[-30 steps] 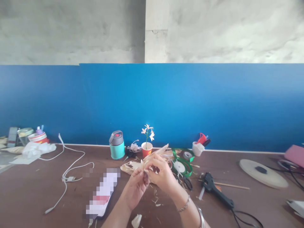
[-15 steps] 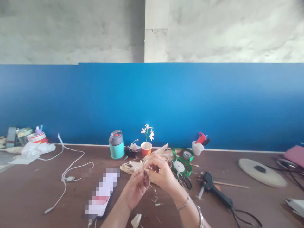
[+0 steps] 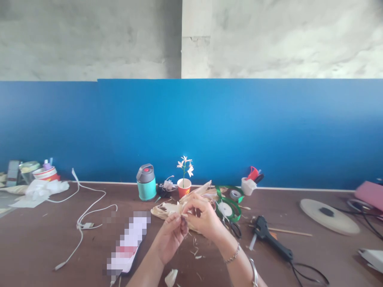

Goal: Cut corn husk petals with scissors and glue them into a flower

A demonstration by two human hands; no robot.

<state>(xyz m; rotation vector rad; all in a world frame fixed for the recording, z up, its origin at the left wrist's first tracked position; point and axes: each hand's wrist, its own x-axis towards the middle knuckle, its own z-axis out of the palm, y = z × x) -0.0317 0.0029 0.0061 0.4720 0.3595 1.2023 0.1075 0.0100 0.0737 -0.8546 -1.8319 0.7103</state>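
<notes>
My left hand (image 3: 172, 235) and my right hand (image 3: 202, 217) meet at the middle of the table. Both are closed in pinches on a small pale petal-like piece (image 3: 179, 208), its lower part hidden by the fingertips. Behind and beneath them lies a heap of dry, cream-coloured husks (image 3: 161, 211). A red and white paper cup (image 3: 184, 188) behind the heap holds a green stem with white flowers (image 3: 185, 163). Right of my right hand are green ribbon rolls (image 3: 237, 215) and black-handled scissors (image 3: 235, 229). One loose pale piece (image 3: 171, 278) lies near the front edge.
A teal flask (image 3: 146, 187) stands at the back, with a phone (image 3: 128, 245) and white cables (image 3: 89, 226) to the left. At right are a black glue gun (image 3: 272, 241), a thin stick (image 3: 293, 232), a round pale disc (image 3: 329, 217) and a white cup of tools (image 3: 248, 186).
The whole view has shifted very slightly. Both hands keep nearly the same pose on the pale piece.
</notes>
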